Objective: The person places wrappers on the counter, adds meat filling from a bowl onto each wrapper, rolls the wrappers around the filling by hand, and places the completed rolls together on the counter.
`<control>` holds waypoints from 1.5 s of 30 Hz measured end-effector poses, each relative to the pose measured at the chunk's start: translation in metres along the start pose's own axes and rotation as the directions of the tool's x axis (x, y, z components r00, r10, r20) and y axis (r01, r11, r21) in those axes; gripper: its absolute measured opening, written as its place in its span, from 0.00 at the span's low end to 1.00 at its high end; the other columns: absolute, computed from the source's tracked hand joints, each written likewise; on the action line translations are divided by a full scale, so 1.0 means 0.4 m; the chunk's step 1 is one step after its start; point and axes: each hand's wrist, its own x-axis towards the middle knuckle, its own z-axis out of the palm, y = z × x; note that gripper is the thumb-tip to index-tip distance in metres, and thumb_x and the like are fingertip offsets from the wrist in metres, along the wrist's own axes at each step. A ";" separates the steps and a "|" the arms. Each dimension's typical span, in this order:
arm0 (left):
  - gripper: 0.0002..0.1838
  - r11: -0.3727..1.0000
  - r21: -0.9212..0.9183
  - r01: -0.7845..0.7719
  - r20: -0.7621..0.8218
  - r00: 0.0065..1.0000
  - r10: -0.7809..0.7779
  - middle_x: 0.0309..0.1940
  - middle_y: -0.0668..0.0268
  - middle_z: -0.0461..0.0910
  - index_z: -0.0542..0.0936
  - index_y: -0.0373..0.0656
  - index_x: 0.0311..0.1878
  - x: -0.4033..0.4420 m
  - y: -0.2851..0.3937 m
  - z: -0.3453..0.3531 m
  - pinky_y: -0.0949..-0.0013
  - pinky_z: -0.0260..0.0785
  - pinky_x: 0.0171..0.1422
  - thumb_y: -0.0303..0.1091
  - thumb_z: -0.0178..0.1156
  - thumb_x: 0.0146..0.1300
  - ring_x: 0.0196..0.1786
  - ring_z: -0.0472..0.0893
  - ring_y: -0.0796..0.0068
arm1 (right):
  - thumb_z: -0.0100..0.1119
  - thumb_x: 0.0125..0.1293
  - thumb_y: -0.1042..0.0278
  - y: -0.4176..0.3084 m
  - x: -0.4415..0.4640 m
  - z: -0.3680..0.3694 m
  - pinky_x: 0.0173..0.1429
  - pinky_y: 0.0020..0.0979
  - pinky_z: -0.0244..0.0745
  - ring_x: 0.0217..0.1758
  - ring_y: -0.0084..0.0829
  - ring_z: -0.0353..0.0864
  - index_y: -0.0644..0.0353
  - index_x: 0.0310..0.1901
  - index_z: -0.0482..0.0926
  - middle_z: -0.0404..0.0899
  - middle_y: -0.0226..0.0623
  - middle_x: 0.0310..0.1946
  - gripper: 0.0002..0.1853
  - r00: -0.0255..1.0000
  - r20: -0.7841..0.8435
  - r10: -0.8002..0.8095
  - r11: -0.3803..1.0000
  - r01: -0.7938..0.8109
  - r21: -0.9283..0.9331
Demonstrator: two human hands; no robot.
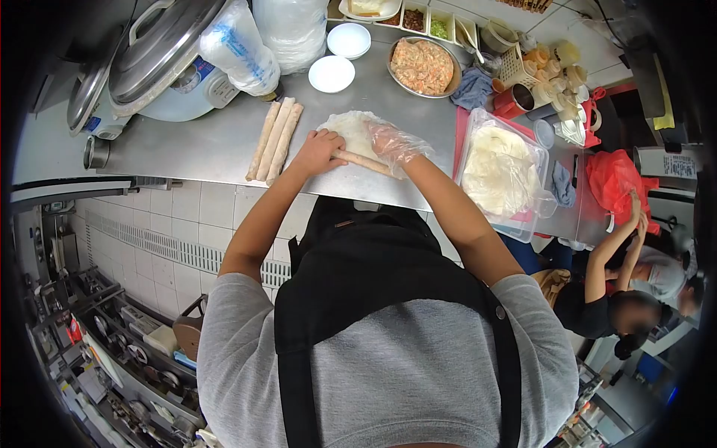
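A thin, whitish wrapper sheet (345,123) lies on the steel counter in front of me. Along its near side runs a slim, pale pinkish-tan roll (367,162). My left hand (320,152) is bare and curls its fingers at the roll's left end, over the sheet's edge. A loose clear plastic glove covers my right hand (391,142), which is over the right part of the sheet, just beyond the roll. Its fingers look bunched, and the crinkled plastic hides what they hold, if anything. Several similar finished rolls (276,140) lie side by side to the left.
A metal bowl of minced filling (422,67) and two white bowls (332,74) stand at the back. On the right, a clear tub (539,168) holds pale sheets under plastic. Large lidded pots (160,67) stand back left. Another person (616,299) reaches toward a red bag (618,179).
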 end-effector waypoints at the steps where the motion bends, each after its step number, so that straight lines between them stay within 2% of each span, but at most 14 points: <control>1: 0.19 1.000 -0.026 0.007 0.021 1.000 -0.006 0.41 0.69 0.77 0.78 0.52 0.39 0.000 -0.007 -0.002 0.54 0.61 0.58 0.46 0.74 0.49 0.53 0.74 0.62 | 0.44 0.63 0.78 0.006 0.007 0.011 0.64 0.44 0.74 0.59 0.48 0.79 0.61 0.68 0.68 0.79 0.54 0.56 0.28 0.999 -0.037 -0.010 1.000 0.010 0.001; 8: 0.18 0.992 -0.121 0.031 0.014 0.999 -0.029 0.42 0.66 0.78 0.78 0.48 0.41 -0.019 -0.048 -0.008 0.54 0.63 0.58 0.40 0.74 0.50 0.53 0.75 0.61 | 0.50 0.66 0.71 -0.052 0.014 0.007 0.62 0.43 0.75 0.61 0.48 0.78 0.62 0.65 0.70 0.78 0.53 0.57 0.25 0.997 0.060 0.043 0.999 -0.043 -0.007; 10: 0.18 0.995 -0.094 0.020 -0.020 1.000 -0.022 0.43 0.66 0.78 0.78 0.48 0.41 -0.018 -0.048 -0.006 0.54 0.63 0.58 0.40 0.74 0.49 0.53 0.75 0.61 | 0.58 0.66 0.61 -0.135 -0.040 -0.002 0.61 0.45 0.74 0.60 0.49 0.78 0.63 0.62 0.72 0.78 0.53 0.57 0.24 0.930 -0.226 -0.290 0.938 0.323 0.124; 13: 0.18 0.997 -0.080 0.012 -0.028 0.999 -0.014 0.43 0.66 0.78 0.78 0.48 0.41 -0.015 -0.045 -0.009 0.54 0.63 0.58 0.40 0.74 0.49 0.53 0.75 0.61 | 0.61 0.66 0.55 -0.160 -0.015 0.086 0.59 0.44 0.74 0.56 0.44 0.79 0.64 0.57 0.74 0.77 0.46 0.55 0.25 0.906 -0.143 -0.398 0.917 0.395 -0.049; 15: 0.18 0.996 -0.085 0.020 -0.005 1.000 -0.020 0.44 0.66 0.78 0.79 0.48 0.42 -0.015 -0.049 -0.016 0.55 0.63 0.58 0.40 0.74 0.50 0.53 0.76 0.61 | 0.59 0.68 0.58 -0.128 -0.063 0.130 0.58 0.45 0.73 0.53 0.45 0.79 0.64 0.60 0.72 0.78 0.47 0.53 0.24 0.917 -0.302 -0.259 0.924 0.327 0.200; 17: 0.18 0.993 -0.116 0.002 0.011 1.000 0.000 0.44 0.67 0.79 0.79 0.49 0.41 -0.018 -0.052 -0.019 0.56 0.63 0.57 0.40 0.74 0.50 0.53 0.76 0.62 | 0.65 0.64 0.60 -0.047 -0.068 0.235 0.59 0.43 0.73 0.54 0.46 0.80 0.65 0.57 0.75 0.80 0.50 0.52 0.24 0.758 -0.539 -0.367 0.926 0.355 -0.131; 20: 0.17 0.992 -0.127 0.001 0.009 1.000 0.000 0.42 0.69 0.80 0.78 0.51 0.38 -0.013 -0.067 -0.008 0.58 0.61 0.56 0.44 0.74 0.50 0.53 0.76 0.64 | 0.65 0.64 0.57 -0.002 -0.158 0.201 0.55 0.47 0.73 0.51 0.49 0.80 0.66 0.53 0.77 0.82 0.49 0.45 0.22 0.694 -0.605 -0.390 0.916 0.359 -0.179; 24: 0.16 0.982 -0.188 -0.003 0.006 1.000 0.004 0.39 0.67 0.80 0.79 0.49 0.38 -0.003 -0.069 -0.033 0.59 0.64 0.55 0.41 0.74 0.51 0.49 0.78 0.62 | 0.61 0.67 0.57 0.020 -0.244 0.163 0.48 0.50 0.73 0.42 0.52 0.79 0.64 0.45 0.78 0.82 0.49 0.37 0.17 0.896 -0.430 -0.113 0.985 0.158 0.069; 27: 0.15 0.957 -0.274 0.095 0.062 0.995 -0.081 0.37 0.66 0.80 0.79 0.48 0.36 0.013 -0.082 -0.041 0.59 0.65 0.53 0.41 0.74 0.52 0.48 0.78 0.61 | 0.60 0.67 0.60 0.014 -0.267 0.139 0.47 0.50 0.73 0.41 0.52 0.79 0.62 0.42 0.79 0.80 0.49 0.35 0.13 0.894 -0.448 -0.027 0.992 0.080 0.100; 34: 0.13 0.978 -0.208 0.035 -0.061 0.997 -0.048 0.36 0.69 0.78 0.82 0.52 0.38 0.045 -0.117 -0.016 0.58 0.62 0.54 0.46 0.71 0.56 0.48 0.75 0.63 | 0.64 0.61 0.63 0.023 -0.237 0.118 0.43 0.46 0.74 0.36 0.45 0.79 0.59 0.37 0.80 0.79 0.43 0.29 0.09 0.802 -0.580 -0.146 0.981 0.040 -0.191; 36: 0.12 0.981 -0.182 0.070 -0.019 0.997 -0.075 0.37 0.69 0.78 0.82 0.53 0.39 0.052 -0.112 -0.015 0.57 0.62 0.55 0.46 0.70 0.56 0.48 0.75 0.63 | 0.63 0.62 0.63 0.007 -0.236 0.102 0.43 0.44 0.75 0.35 0.43 0.79 0.58 0.36 0.81 0.79 0.42 0.29 0.08 0.787 -0.546 -0.287 0.956 0.196 -0.219; 38: 0.13 0.997 -0.056 -0.048 -0.252 0.967 0.033 0.39 0.70 0.78 0.82 0.51 0.39 0.057 -0.095 -0.008 0.57 0.61 0.56 0.46 0.70 0.55 0.48 0.74 0.64 | 0.62 0.63 0.62 0.004 -0.238 0.114 0.42 0.44 0.75 0.35 0.42 0.79 0.58 0.36 0.81 0.79 0.42 0.29 0.08 0.817 -0.531 -0.225 0.971 0.141 -0.194; 43: 0.15 0.954 0.000 -0.300 -0.236 0.927 0.292 0.39 0.69 0.78 0.81 0.49 0.41 0.053 -0.029 -0.005 0.57 0.61 0.58 0.44 0.71 0.54 0.49 0.75 0.63 | 0.61 0.63 0.60 0.042 -0.203 0.131 0.42 0.44 0.75 0.33 0.41 0.79 0.57 0.35 0.82 0.79 0.42 0.27 0.09 0.914 -0.380 -0.141 0.979 0.073 -0.189; 45: 0.14 0.931 0.007 -0.364 -0.212 0.909 0.358 0.40 0.69 0.78 0.80 0.50 0.40 0.061 -0.024 0.002 0.57 0.61 0.59 0.43 0.71 0.54 0.50 0.75 0.65 | 0.62 0.64 0.62 0.052 -0.203 0.123 0.42 0.45 0.73 0.32 0.46 0.77 0.57 0.38 0.82 0.78 0.42 0.26 0.08 0.808 -0.576 -0.127 0.987 0.160 0.006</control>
